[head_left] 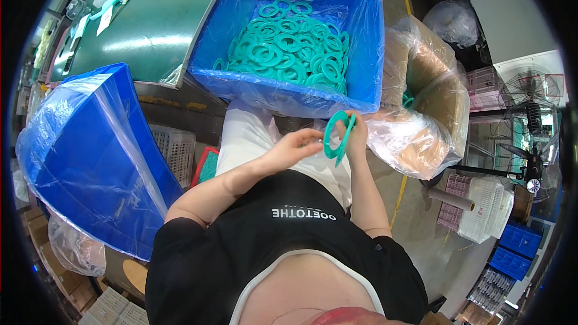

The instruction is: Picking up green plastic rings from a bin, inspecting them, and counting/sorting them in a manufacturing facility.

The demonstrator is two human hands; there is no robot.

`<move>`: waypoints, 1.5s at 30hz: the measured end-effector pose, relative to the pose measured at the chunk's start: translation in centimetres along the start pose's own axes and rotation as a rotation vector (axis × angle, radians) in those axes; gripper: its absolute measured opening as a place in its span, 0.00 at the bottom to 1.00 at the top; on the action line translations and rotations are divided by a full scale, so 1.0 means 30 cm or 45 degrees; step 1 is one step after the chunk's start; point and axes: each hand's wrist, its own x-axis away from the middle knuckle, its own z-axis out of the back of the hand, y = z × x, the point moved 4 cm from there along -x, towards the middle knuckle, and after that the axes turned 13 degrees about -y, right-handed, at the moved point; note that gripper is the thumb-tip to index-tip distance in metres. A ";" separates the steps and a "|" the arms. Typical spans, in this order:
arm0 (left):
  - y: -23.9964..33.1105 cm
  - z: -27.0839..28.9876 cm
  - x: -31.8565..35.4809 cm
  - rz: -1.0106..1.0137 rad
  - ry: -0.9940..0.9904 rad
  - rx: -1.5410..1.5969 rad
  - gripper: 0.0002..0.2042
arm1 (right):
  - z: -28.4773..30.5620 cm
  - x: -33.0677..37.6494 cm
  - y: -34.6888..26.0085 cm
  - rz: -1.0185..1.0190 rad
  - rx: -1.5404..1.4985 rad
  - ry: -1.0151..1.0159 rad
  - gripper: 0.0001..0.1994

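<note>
Fingers (313, 139) of the left hand (293, 149) pinch the teal ring (336, 135) at its edge; the right hand (356, 134) clamps its far side, holding it upright over the lap for inspection, just below the blue bin (367, 78) of rings.

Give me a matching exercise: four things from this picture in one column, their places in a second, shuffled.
1. teal ring
2. pile of teal rings
3. cardboard box lined with clear plastic
4. empty blue bin

a. at the person's left
b. in the blue bin ahead
c. held in both hands
d. at the person's right

Pairs: 1-c, 2-b, 3-d, 4-a
</note>
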 end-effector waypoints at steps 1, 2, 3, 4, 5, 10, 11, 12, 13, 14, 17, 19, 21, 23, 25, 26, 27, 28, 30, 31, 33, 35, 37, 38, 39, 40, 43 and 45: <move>0.000 -0.004 -0.002 -0.048 0.007 -0.238 0.14 | -0.017 -0.002 -0.012 -0.121 0.062 -0.064 0.11; -0.002 -0.002 -0.003 -0.095 0.012 -0.476 0.14 | -0.036 -0.002 -0.016 -0.119 0.059 -0.066 0.11; -0.006 0.004 -0.002 -0.093 0.030 -0.480 0.13 | -0.047 -0.001 -0.029 -0.071 0.023 -0.087 0.11; -0.007 0.013 0.002 -0.095 0.033 -0.480 0.13 | -0.057 0.001 -0.043 -0.024 -0.011 -0.107 0.10; -0.017 0.031 0.005 -0.028 0.033 -0.193 0.12 | -0.059 0.004 -0.056 0.002 -0.108 -0.130 0.09; -0.011 0.100 0.044 0.022 0.030 0.289 0.10 | -0.017 0.065 -0.177 -0.180 -0.723 -0.541 0.13; -0.033 0.116 0.041 0.047 0.057 0.212 0.10 | -0.008 0.083 -0.191 -0.157 -0.719 -0.569 0.13; -0.066 0.127 0.033 0.046 0.054 0.211 0.10 | 0.001 0.092 -0.198 -0.134 -0.713 -0.592 0.12; -0.086 0.147 0.029 0.021 0.174 0.027 0.10 | 0.005 0.091 -0.198 -0.126 -0.649 -0.624 0.12; -0.101 0.168 0.029 -0.006 0.292 -0.157 0.09 | 0.004 0.094 -0.202 -0.124 -0.648 -0.620 0.12; 0.048 0.155 0.062 -0.122 0.581 -1.285 0.09 | -0.024 0.130 -0.209 -0.193 -0.610 -0.745 0.15; 0.052 0.181 0.061 -0.219 0.603 -1.360 0.08 | -0.041 0.154 -0.229 -0.226 -0.653 -0.777 0.15; 0.049 0.184 0.059 -0.334 0.632 -1.297 0.09 | -0.036 0.153 -0.216 -0.280 -0.684 -0.797 0.14; -0.012 0.267 0.053 -0.291 0.514 -0.492 0.10 | 0.064 0.116 -0.171 -0.256 -0.703 -0.506 0.13; -0.013 0.285 0.053 -0.273 0.316 0.311 0.09 | 0.195 0.055 -0.085 -0.119 -1.090 -0.074 0.12; 0.004 0.272 0.052 -0.273 0.307 0.311 0.09 | 0.243 0.023 -0.045 0.005 -1.447 0.081 0.12; -0.001 0.255 0.049 -0.154 0.333 0.305 0.08 | 0.255 0.010 -0.040 0.007 -1.444 0.080 0.12; -0.010 0.237 0.047 -0.035 0.360 0.300 0.07 | 0.267 0.001 -0.030 -0.030 -1.388 0.145 0.13; -0.037 0.205 0.035 0.009 0.337 0.415 0.05 | 0.261 0.001 -0.018 -0.072 -1.330 0.203 0.15; -0.066 0.195 0.024 0.021 0.226 0.458 0.05 | 0.229 0.003 -0.029 -0.047 -1.020 0.047 0.13; -0.090 0.159 0.010 0.029 0.116 0.480 0.06 | 0.136 0.018 -0.068 -0.141 -0.624 -0.045 0.11; -0.068 0.099 -0.001 0.064 0.067 0.449 0.05 | 0.080 0.017 -0.072 -0.093 -0.391 -0.011 0.10; -0.044 0.033 -0.013 0.051 0.010 0.254 0.06 | 0.031 0.013 -0.060 -0.020 -0.164 0.034 0.10; -0.041 0.017 -0.011 0.052 0.017 0.252 0.06 | 0.010 0.010 -0.050 -0.018 -0.168 0.029 0.10; -0.034 0.001 -0.011 0.044 -0.013 0.152 0.07 | -0.003 0.005 -0.054 0.022 -0.090 0.031 0.10; -0.031 -0.015 -0.013 0.037 -0.045 0.052 0.09 | -0.016 0.000 -0.058 0.061 -0.011 0.034 0.10; -0.018 -0.053 0.001 -0.104 0.001 -0.545 0.13 | -0.052 0.013 -0.084 0.082 -0.015 0.027 0.10; -0.006 -0.067 0.011 0.004 0.003 -0.847 0.13 | -0.077 0.021 -0.092 0.059 -0.062 -0.071 0.11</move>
